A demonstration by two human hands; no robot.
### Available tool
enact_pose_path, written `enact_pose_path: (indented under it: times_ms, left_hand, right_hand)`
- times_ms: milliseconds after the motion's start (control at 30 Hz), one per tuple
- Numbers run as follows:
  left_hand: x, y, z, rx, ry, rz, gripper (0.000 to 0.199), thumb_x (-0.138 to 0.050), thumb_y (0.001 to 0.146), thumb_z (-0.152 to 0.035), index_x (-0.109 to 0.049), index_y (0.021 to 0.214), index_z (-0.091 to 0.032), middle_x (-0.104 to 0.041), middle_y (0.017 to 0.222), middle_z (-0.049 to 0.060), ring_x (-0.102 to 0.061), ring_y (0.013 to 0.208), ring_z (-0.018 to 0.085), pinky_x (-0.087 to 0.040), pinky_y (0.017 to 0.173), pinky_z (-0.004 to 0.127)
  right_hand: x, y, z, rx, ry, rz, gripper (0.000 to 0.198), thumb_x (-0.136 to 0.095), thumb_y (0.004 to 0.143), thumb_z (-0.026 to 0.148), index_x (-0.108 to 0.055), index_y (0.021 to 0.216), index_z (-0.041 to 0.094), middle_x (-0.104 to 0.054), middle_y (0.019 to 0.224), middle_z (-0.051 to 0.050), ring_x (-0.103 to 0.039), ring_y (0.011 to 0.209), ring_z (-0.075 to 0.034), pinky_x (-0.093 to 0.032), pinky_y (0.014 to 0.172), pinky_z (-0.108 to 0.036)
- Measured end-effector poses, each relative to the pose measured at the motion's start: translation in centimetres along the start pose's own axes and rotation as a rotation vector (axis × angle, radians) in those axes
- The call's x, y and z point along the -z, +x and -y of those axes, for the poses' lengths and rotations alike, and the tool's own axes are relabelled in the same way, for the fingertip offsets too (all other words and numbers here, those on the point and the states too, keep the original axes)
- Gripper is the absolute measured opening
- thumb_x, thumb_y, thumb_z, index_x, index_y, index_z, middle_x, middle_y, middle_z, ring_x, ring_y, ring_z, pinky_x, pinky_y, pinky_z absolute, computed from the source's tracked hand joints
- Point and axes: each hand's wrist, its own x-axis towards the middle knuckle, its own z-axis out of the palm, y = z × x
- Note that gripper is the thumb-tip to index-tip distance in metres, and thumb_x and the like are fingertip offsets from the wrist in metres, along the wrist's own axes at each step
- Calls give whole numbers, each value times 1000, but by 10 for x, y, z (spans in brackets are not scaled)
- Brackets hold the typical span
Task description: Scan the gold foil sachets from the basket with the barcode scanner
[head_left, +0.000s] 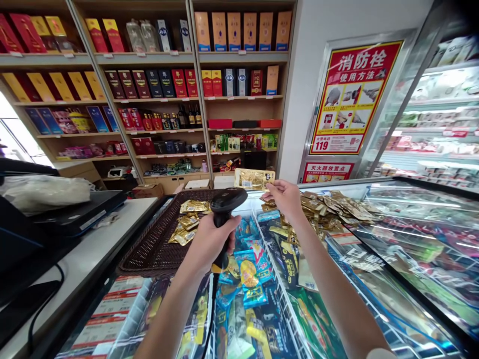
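A black barcode scanner [227, 199] is upright in my left hand [209, 237], with the fingers wrapped round its handle and its head toward the far side. In my right hand [286, 197] a flat gold packet [251, 178] is pinched by its right end, its barcode side facing me, just beyond the scanner head. Left of the scanner, several gold packets [186, 229] lie in a dark brown woven basket [149, 252]. A heap of similar gold packets [337, 207] rests on the freezer top, right of my right hand.
Below my arms, a chest freezer holds bagged ice treats [249, 274] split by white wire dividers [275, 271]. A counter [86, 249] with a black device [80, 212] stands at left. Shelves of boxed goods [149, 82] line the back wall. The scanner's cord [212, 314] hangs down.
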Motion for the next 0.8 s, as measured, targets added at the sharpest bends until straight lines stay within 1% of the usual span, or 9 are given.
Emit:
enact_pose_path:
  times_ms: [167, 400, 500, 567, 633, 667, 700, 733, 800]
  left_hand:
    - [3, 1, 2, -11, 16, -13, 33, -68, 81, -41, -50, 62, -19, -50, 52, -2, -46, 43, 11, -38, 41, 25]
    - [3, 0, -1, -13, 28, -24, 33, -68, 80, -41, -50, 62, -19, -51, 51, -2, -47, 42, 11, -38, 42, 24]
    - [3, -1, -3, -22, 12, -49, 32, -70, 78, -41, -50, 65, -19, -51, 52, -3, -47, 41, 10, -38, 41, 23]
    - [4, -2, -5, -21, 2, -73, 31, -72, 77, -40, -51, 66, -19, -51, 52, -4, -47, 42, 10, -38, 40, 22]
    - [5, -2, -6, -20, 8, -78, 32, -72, 77, -41, -51, 67, -19, -51, 52, -4, -47, 42, 10, -39, 40, 22]
    - [6, -3, -7, -21, 14, -75, 33, -72, 77, -42, -51, 67, -19, -51, 52, -4, -47, 42, 10, -39, 40, 22]
    - [6, -3, -8, -23, 20, -74, 33, -72, 77, -42, -51, 67, -19, -52, 52, -4, -47, 42, 10, -40, 40, 22]
    - [7, -3, -8, -24, 27, -73, 33, -72, 77, -43, -51, 69, -19, -52, 52, -4, -47, 41, 10, -40, 40, 22]
    - [7, -4, -10, -29, 29, -80, 31, -72, 77, -42, -52, 72, -19, -52, 53, -4, -47, 41, 10, -40, 39, 21]
  right_hand:
    - [0, 0, 2, -9, -8, -24, 32, -76, 73, 45, -66, 82, 16, -69, 64, -5, -72, 63, -23, -61, 57, -30]
    - [9, -1, 8, -28, -102, 29, 31, -74, 77, 45, -67, 85, 15, -72, 68, -7, -72, 65, -23, -61, 60, -31]
    - [20, 3, 0, -132, -200, 131, 22, -74, 78, 37, -67, 80, 17, -72, 67, -6, -72, 63, -22, -60, 59, -29]
    - [30, 9, -12, -247, -313, 236, 14, -74, 77, 28, -67, 74, 17, -71, 62, -5, -70, 59, -20, -59, 56, -27]
    - [44, 17, -26, -363, -405, 290, 12, -74, 76, 21, -66, 68, 16, -69, 58, -5, -69, 56, -20, -59, 56, -27]
    - [52, 21, -34, -410, -416, 275, 12, -73, 76, 19, -65, 67, 16, -69, 58, -6, -70, 57, -21, -59, 57, -28]
    - [61, 25, -41, -439, -393, 222, 11, -71, 76, 18, -65, 67, 16, -70, 59, -7, -71, 60, -22, -60, 60, -29]
    - [69, 30, -47, -445, -341, 133, 9, -69, 77, 18, -65, 69, 16, -71, 62, -8, -72, 64, -23, -61, 62, -29]
    - [85, 37, -59, -367, -210, -123, 4, -65, 78, 18, -65, 74, 16, -73, 70, -9, -74, 73, -24, -62, 69, -31]
